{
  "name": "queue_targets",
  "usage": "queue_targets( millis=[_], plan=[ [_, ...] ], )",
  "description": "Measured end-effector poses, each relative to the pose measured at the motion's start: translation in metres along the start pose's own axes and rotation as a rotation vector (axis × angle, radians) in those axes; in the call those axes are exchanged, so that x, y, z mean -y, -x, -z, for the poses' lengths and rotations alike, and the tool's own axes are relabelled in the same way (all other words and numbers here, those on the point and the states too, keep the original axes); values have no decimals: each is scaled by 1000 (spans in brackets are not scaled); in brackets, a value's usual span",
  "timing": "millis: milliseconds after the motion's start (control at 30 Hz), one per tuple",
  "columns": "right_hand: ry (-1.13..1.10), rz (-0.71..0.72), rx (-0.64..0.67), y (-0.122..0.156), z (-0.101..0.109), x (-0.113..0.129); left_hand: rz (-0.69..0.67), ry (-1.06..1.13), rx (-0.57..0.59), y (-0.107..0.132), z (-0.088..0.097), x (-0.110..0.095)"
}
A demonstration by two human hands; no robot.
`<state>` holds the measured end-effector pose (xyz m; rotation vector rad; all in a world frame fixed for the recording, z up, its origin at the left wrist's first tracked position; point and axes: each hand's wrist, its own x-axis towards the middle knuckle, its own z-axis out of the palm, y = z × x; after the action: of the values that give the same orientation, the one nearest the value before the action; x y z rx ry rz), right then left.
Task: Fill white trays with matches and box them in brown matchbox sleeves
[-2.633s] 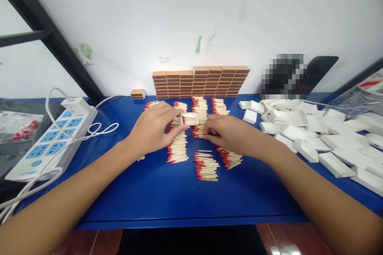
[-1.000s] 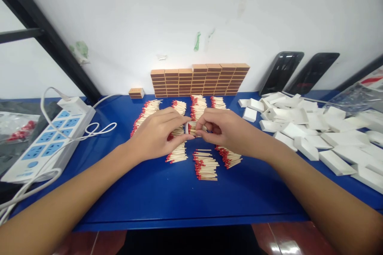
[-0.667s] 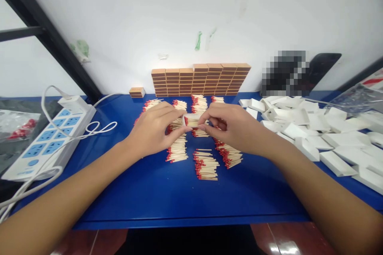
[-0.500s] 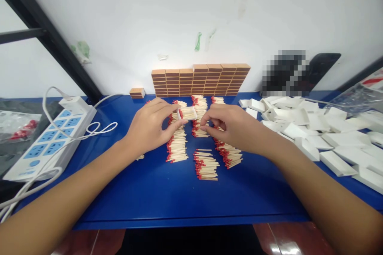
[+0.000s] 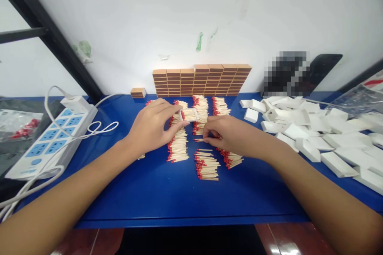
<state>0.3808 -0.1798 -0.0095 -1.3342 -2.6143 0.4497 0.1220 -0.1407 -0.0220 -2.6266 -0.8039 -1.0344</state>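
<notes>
The left hand [image 5: 154,123] grips a white tray [image 5: 196,116] of matches above the match rows [image 5: 178,149] on the blue worktop [image 5: 167,195]; the right hand [image 5: 223,132] pinches a single match [image 5: 198,140]. Behind stand stacked matchboxes [image 5: 202,81]; heaped trays [image 5: 311,121] lie rightward.

The person's left hand [image 5: 153,123] and right hand [image 5: 224,131] are bare, as are both slim forearms [image 5: 89,183]; at the lower edge, clothing [image 5: 191,242] shows plain black, its cut too dark to tell.

Left grip [image 5: 154,123] pinches, right grip [image 5: 225,132] curls inward.
</notes>
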Motion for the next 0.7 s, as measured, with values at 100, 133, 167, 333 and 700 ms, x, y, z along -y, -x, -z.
queue_targets(
  millis=[100, 133, 167, 333, 700],
  plan=[
    [-8, -13, 16, 1, 0, 0, -1, 0, 18, 0, 0, 1],
    [-9, -18, 19, 2, 0, 0, -2, -2, 26, 0, 0, 1],
    [-9, -22, 21, 2, -1, 0, -2, -3, 36, 1, 0, 1],
    [-19, -47, 33, 2, -3, 0, 2, -17, 60, 1, -1, 2],
    [109, -47, 74, 3, -6, 3, 4, -13, 93, 2, -2, 4]
  ],
)
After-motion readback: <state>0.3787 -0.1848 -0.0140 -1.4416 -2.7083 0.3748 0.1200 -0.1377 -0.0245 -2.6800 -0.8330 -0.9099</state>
